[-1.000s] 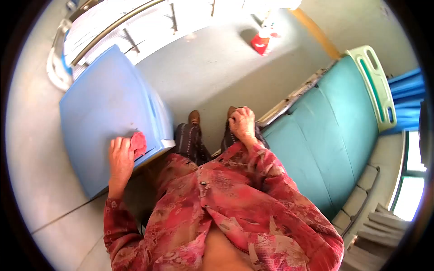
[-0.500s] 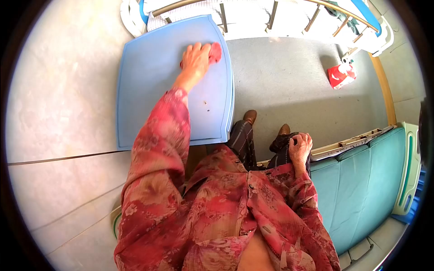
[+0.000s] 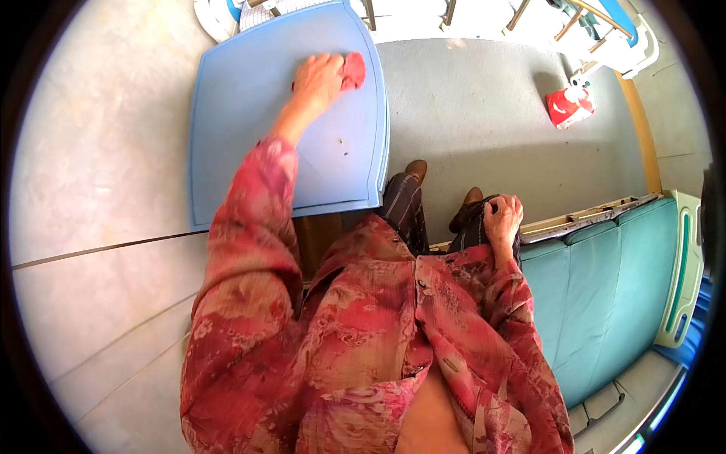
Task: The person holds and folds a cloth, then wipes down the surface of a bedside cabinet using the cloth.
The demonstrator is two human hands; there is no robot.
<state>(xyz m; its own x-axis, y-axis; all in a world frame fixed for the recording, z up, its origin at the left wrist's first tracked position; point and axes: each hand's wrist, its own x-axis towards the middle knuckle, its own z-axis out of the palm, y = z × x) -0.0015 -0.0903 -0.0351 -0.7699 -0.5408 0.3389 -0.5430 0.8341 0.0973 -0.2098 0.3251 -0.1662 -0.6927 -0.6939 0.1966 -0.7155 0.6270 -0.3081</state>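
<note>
My left hand (image 3: 318, 79) is closed on a crumpled red cloth (image 3: 354, 71) and presses it onto the blue tabletop (image 3: 257, 144), toward its far right side. The cloth sticks out on the right of my fingers, and a bit of it shows at the left. Small crumbs (image 3: 341, 141) lie on the tabletop, nearer to me than the cloth. My right hand (image 3: 504, 222) rests on my knee over the dark striped trousers, fingers bent loosely over it and holding no object.
A bed with a railing (image 3: 518, 13) runs along the back. A red bag (image 3: 569, 107) stands on the grey floor (image 3: 469, 98) by its right end. The teal padded seat (image 3: 597, 295) is at my right, and a pale tiled wall (image 3: 98, 129) is at the left.
The whole view has shifted, so things sit higher in the picture. My left hand and the cloth have moved slightly left on the tabletop. My right hand stays on the knee.
</note>
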